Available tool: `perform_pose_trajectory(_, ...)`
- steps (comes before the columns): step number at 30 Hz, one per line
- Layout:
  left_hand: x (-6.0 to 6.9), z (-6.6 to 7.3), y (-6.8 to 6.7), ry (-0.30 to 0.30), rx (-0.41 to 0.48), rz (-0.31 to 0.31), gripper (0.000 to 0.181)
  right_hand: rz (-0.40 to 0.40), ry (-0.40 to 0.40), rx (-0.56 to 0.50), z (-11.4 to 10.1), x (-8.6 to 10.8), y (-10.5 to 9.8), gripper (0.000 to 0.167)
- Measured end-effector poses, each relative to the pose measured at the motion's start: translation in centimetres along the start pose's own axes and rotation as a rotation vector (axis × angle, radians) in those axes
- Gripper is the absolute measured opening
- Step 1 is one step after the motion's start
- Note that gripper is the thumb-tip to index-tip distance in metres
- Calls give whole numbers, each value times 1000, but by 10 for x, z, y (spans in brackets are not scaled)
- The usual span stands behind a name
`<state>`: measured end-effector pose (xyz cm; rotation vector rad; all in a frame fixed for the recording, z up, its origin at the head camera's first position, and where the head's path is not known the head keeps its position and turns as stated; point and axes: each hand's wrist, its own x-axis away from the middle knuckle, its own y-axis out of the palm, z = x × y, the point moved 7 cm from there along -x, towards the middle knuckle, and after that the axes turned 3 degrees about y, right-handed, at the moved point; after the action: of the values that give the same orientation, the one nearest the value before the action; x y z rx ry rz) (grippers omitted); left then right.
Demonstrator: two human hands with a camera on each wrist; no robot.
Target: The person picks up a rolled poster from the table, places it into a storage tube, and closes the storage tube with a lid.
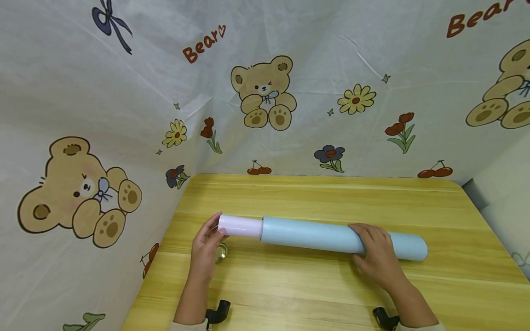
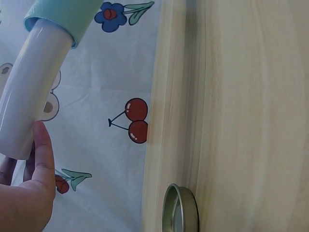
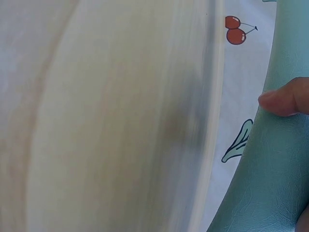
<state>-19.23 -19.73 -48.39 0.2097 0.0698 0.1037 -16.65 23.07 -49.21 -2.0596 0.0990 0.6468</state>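
Observation:
A long light blue tube point(image 1: 310, 234) lies across the head view, with a smooth pale pink cylinder point(image 1: 242, 226) sticking out of its left end. My left hand point(image 1: 205, 250) holds the cylinder's free end between thumb and fingers. Around the tube's right part curls my right hand point(image 1: 378, 255). In the left wrist view the cylinder point(image 2: 34, 87) looks whitish inside the tube's rim point(image 2: 72, 29), with the left hand point(image 2: 34, 183) at its lower end. The right wrist view has the right thumb point(image 3: 285, 99) pressed on the tube point(image 3: 275, 169).
A round gold metal lid point(image 1: 221, 253) rests on the wooden table point(image 1: 298, 285) beside my left hand; it also shows in the left wrist view point(image 2: 181, 210). A cloth point(image 1: 314, 46) printed with bears and flowers hangs behind the table and along its left side.

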Motion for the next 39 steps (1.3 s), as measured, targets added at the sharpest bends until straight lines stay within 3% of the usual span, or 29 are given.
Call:
perform_pose_trajectory(10,0,-3,2,-19,-12,-21,48,7,-3,-7,-1,0,-1,87)
perform_pose_trajectory(26,3,-6,8,-33,-111,-82,46,0,-1,-8,-3,0,0,87)
perform_pose_trajectory(39,4,-9,12,-43,-109,-127,46,-1,-3,-4,-5,0,0,87)
